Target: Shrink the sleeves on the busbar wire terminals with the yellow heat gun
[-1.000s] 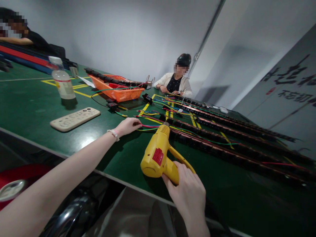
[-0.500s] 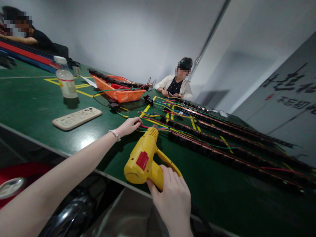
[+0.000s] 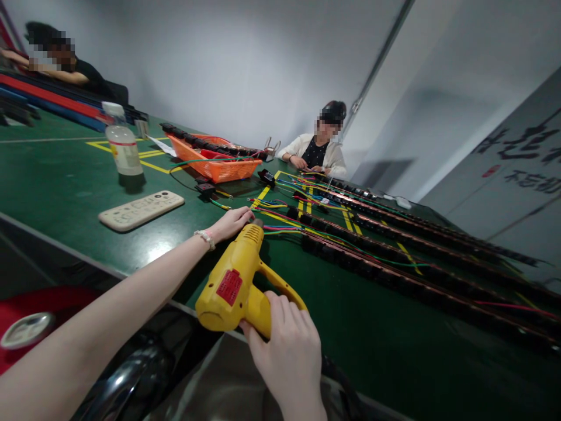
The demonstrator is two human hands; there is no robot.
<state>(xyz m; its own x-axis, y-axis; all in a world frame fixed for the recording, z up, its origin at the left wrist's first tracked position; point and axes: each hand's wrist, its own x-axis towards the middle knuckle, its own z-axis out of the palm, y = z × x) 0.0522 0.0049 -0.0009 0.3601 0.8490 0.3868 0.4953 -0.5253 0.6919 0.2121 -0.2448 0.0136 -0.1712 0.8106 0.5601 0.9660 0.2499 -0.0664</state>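
My right hand (image 3: 287, 345) is wrapped round the handle of a yellow heat gun (image 3: 232, 272) with a red label. Its metal nozzle (image 3: 258, 223) points away from me, close by the fingertips of my left hand (image 3: 232, 223). Those fingers are pinched together on the coloured wires (image 3: 280, 229), partly hidden behind the gun. Red, blue, green and yellow strands run from there to the nearest long black strip (image 3: 333, 252) with copper-coloured parts, lying on the green table (image 3: 372, 339).
Several more black strips (image 3: 394, 231) lie to the right. An orange basket (image 3: 228, 171) stands at the back, and a bottle (image 3: 124, 149) and a beige phone-shaped object (image 3: 142, 210) lie left. One person (image 3: 313, 152) sits across, another (image 3: 85, 76) far left.
The heat gun and my right hand have shifted left, bringing the nozzle nearer my left fingers. My left hand keeps its pinch. The whole view has swung slightly.
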